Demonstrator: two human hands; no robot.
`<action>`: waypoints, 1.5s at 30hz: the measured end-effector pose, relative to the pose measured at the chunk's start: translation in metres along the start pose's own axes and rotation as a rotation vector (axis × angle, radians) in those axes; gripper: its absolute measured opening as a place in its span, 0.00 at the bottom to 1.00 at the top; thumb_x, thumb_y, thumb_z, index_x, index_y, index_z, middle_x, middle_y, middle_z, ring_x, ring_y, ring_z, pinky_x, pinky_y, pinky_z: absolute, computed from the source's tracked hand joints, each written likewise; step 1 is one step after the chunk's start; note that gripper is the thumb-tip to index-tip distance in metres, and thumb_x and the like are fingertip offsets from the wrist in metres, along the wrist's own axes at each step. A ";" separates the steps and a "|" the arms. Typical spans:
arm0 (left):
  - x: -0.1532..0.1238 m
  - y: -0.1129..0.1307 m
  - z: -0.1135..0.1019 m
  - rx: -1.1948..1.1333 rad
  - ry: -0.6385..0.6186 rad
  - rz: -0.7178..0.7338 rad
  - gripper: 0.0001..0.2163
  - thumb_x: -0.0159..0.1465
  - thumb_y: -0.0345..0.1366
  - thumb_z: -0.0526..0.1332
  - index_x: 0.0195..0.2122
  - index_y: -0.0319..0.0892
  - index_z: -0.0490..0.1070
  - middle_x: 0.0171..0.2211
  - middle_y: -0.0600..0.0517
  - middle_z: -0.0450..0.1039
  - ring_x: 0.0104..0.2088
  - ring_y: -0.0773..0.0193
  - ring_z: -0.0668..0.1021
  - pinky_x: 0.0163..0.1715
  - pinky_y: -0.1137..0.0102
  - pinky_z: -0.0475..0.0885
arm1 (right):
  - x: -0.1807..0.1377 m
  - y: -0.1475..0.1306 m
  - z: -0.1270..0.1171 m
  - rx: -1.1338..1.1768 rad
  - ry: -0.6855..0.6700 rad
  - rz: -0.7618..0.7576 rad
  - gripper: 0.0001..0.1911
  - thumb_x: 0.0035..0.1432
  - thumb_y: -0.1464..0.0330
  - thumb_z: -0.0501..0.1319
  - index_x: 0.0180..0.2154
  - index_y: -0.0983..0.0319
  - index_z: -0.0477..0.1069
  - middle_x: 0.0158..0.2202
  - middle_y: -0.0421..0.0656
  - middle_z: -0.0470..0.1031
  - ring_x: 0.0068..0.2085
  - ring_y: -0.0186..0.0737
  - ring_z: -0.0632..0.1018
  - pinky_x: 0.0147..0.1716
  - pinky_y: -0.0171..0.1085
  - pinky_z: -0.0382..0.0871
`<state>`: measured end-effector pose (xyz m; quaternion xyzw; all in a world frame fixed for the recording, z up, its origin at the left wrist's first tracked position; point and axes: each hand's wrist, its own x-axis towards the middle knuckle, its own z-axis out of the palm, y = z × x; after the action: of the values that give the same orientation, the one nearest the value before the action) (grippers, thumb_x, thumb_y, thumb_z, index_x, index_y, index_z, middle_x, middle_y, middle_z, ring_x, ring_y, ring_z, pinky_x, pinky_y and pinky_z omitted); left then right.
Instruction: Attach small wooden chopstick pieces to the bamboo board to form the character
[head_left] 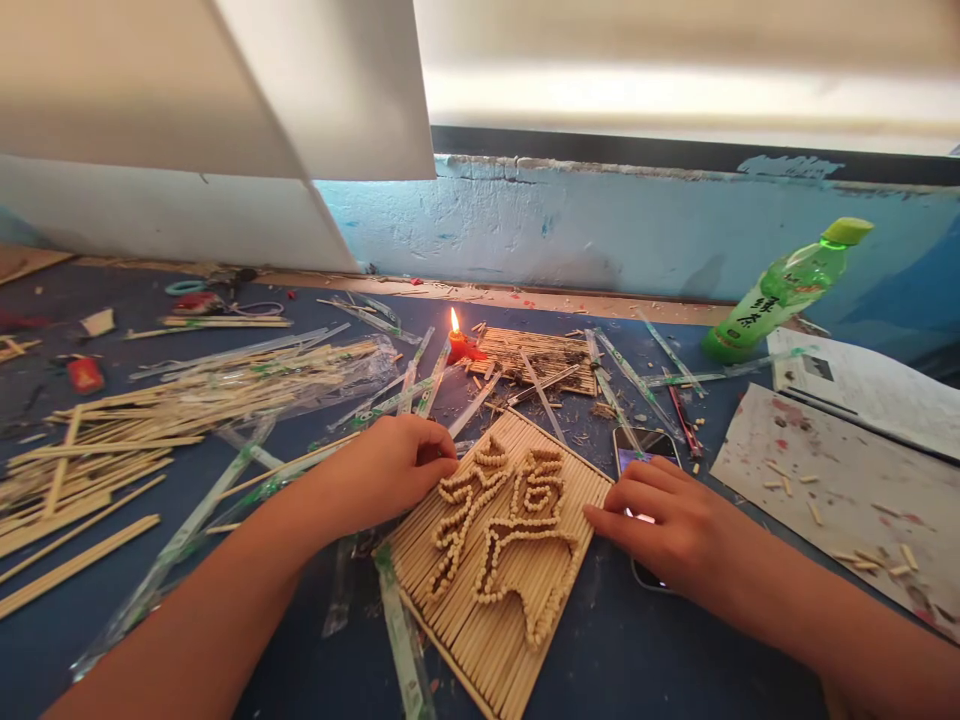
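Stick panel [464, 572] between left fingers [436, 440] and right fingers [634, 493]; both narrowed, grip unclear.

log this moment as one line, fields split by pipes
left hand: at stick panel, upper-left edge | right hand: at its right corner, over phone | raised character: on panel | candle: lit, beyond panel

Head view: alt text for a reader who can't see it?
A person's left hand and right hand are at the upper-left edge and right corner of a diamond-turned stick panel bearing a raised character outlined in small pale pieces. Behind it burns a red candle; loose sticks lie left, a phone and green bottle right.
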<state>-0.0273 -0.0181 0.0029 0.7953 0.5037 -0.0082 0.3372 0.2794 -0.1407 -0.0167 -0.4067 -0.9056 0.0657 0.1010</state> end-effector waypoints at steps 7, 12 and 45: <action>0.000 -0.001 0.002 -0.019 0.007 0.007 0.13 0.64 0.47 0.57 0.33 0.45 0.76 0.27 0.54 0.76 0.27 0.64 0.74 0.25 0.70 0.64 | 0.003 0.005 -0.002 0.003 0.053 -0.009 0.11 0.68 0.74 0.57 0.46 0.59 0.75 0.36 0.43 0.76 0.36 0.40 0.71 0.37 0.40 0.60; 0.001 0.001 0.001 0.001 0.060 0.026 0.15 0.65 0.49 0.56 0.33 0.45 0.76 0.26 0.53 0.76 0.27 0.63 0.75 0.25 0.70 0.63 | -0.016 0.031 -0.053 -0.150 0.318 0.146 0.09 0.66 0.69 0.61 0.46 0.56 0.76 0.39 0.43 0.78 0.40 0.41 0.76 0.40 0.41 0.66; -0.006 0.031 0.001 0.027 0.380 -0.072 0.15 0.61 0.50 0.59 0.37 0.47 0.79 0.28 0.57 0.79 0.19 0.70 0.64 0.29 0.68 0.64 | -0.188 0.057 -0.051 0.203 -0.214 0.937 0.09 0.66 0.62 0.56 0.39 0.54 0.74 0.40 0.46 0.78 0.37 0.44 0.80 0.36 0.38 0.73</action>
<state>-0.0050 -0.0319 0.0213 0.7682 0.5865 0.1234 0.2248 0.4544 -0.2420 -0.0029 -0.7493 -0.6196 0.2335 0.0064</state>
